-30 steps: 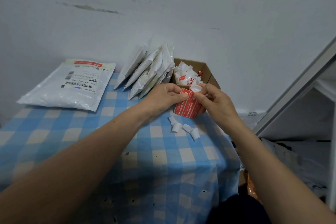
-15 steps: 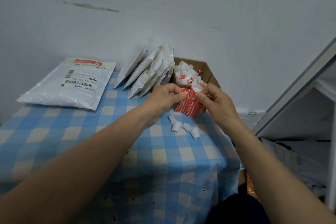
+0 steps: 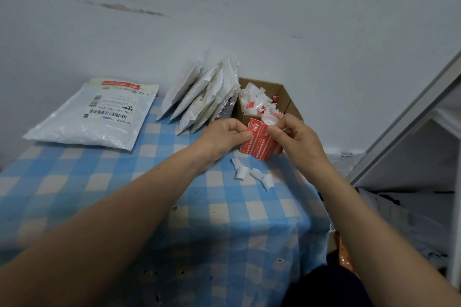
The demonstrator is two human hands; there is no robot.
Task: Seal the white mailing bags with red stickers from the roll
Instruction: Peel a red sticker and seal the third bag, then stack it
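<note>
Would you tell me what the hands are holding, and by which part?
The red sticker roll: left hand pinches its upper left side, right hand pinches its upper right edge.

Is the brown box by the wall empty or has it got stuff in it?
Not empty. The cardboard box holds a heap of crumpled white paper scraps, some marked red.

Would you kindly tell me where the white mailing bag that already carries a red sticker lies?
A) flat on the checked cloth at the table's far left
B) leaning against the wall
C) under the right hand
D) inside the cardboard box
A: the mailing bag lies flat on the checked cloth at far left, its red sticker along the far edge, far from the sticker roll.
</note>
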